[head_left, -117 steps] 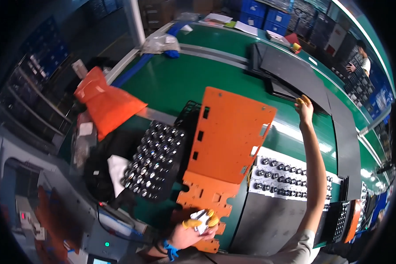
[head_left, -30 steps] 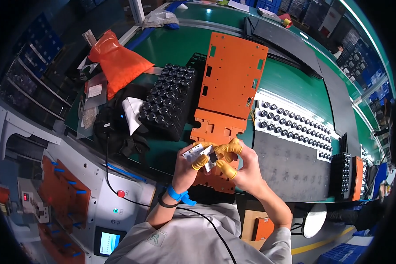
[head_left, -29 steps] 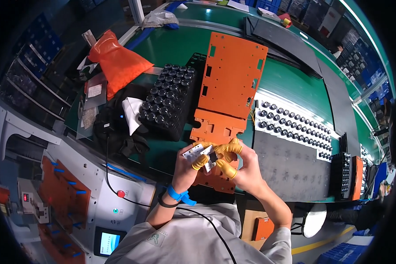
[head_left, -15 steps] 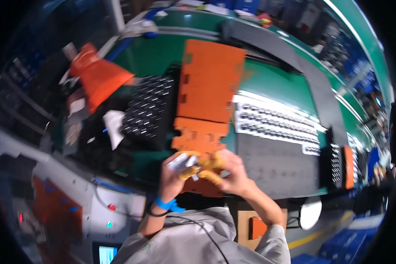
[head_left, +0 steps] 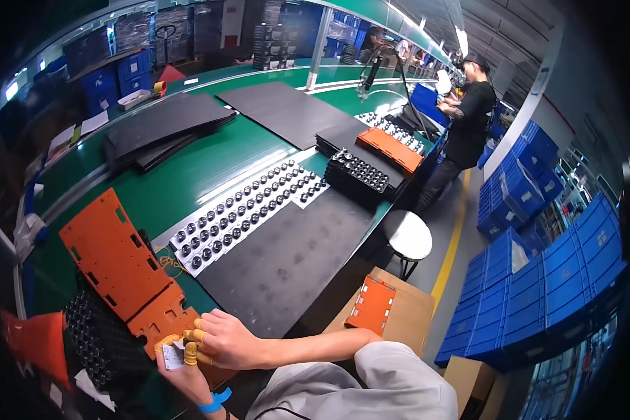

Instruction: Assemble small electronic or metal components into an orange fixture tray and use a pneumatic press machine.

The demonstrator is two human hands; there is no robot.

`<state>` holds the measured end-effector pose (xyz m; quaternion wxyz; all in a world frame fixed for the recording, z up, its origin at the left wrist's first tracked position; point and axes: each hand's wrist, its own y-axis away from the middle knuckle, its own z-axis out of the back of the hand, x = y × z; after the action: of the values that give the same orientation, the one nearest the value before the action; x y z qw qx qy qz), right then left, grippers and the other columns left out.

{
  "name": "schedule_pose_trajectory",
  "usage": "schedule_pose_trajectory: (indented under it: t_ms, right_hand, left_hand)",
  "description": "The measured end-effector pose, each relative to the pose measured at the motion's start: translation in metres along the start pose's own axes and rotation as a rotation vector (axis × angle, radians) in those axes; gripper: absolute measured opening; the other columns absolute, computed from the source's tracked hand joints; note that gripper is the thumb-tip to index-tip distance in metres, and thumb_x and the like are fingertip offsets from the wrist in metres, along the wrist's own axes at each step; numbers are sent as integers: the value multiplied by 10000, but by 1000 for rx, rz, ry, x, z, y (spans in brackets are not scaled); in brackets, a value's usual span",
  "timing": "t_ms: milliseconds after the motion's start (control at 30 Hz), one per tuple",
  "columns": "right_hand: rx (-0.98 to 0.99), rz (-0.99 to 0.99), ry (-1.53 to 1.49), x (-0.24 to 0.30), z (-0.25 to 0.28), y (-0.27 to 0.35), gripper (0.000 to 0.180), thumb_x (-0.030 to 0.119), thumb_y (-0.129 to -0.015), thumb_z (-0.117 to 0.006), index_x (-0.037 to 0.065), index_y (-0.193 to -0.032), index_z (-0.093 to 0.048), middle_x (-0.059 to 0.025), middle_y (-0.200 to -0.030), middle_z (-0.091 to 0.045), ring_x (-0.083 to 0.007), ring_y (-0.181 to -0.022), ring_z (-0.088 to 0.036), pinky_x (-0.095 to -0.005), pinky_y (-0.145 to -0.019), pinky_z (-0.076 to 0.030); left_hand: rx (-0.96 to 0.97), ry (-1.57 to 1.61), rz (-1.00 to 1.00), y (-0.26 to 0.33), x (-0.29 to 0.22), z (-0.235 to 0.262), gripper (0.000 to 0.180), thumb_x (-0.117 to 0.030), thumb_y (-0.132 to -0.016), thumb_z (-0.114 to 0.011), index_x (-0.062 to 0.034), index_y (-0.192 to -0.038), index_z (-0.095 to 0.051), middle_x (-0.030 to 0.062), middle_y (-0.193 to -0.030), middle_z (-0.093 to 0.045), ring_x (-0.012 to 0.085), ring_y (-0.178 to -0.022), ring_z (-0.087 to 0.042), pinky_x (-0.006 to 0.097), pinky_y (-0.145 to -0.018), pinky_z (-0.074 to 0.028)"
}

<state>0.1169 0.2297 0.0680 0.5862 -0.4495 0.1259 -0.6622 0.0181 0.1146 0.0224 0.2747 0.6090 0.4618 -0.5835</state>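
Both hands meet at the lower left, over the near end of the orange panels, with yellow finger cots on several fingers. My left hand (head_left: pixel 182 376) is closed around a small white piece with dark print (head_left: pixel 173 358); a blue band circles that wrist. Close against it, my right hand (head_left: pixel 229 343) has its fingers bent in a pinch, and whatever lies between the tips is hidden. Under and beyond the hands are a notched orange panel (head_left: pixel 159 313) and a larger slotted orange panel (head_left: pixel 112 255).
A white sheet with rows of black round parts (head_left: pixel 239 215) lies beside a dark mat (head_left: pixel 294 252) on the green bench. Black trays (head_left: pixel 357 171) are stacked farther off. A stool (head_left: pixel 408 234), blue crates (head_left: pixel 539 280) and a person in black (head_left: pixel 472 115) are at the right.
My view has swung to the right, so the hands and orange panels now appear lower left. The hands stay together at the white piece.
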Motion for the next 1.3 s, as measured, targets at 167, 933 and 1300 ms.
schedule_pose_trajectory:
  t_ms: [167, 933, 1300]
  right_hand:
    - [-81, 12, -29, -9, 4, -8, 357, 161, -788, -788, 40, -1106, -679, -83, -850, -564, -284, -744, -564, -404, -675, -438]
    - [225, -994, -354, -85, -32, -34, 304, 228, -945, -754, -73, -984, -768, -18, -813, -730, -41, -728, -567, -260, -649, -464]
    - [548, -918, -155, -87, -36, -49, 410, 325, -978, -705, -39, -800, -763, -57, -694, -713, -81, -679, -614, -304, -666, -503]
  left_hand:
    - [57, -134, 56, -2, -26, 12, 391, -210, -918, -802, 28, -1170, -620, 64, -1029, -629, 159, -889, -610, 288, -759, -540]
    - [178, 22, 256, -2, -32, 55, 253, -182, -993, -702, 18, -1144, -666, 65, -875, -722, 73, -699, -620, 226, -639, -511]
    - [208, 74, 261, -3, -31, 56, 253, -183, -994, -703, 22, -1137, -667, 61, -876, -722, 61, -696, -602, 220, -632, -501]
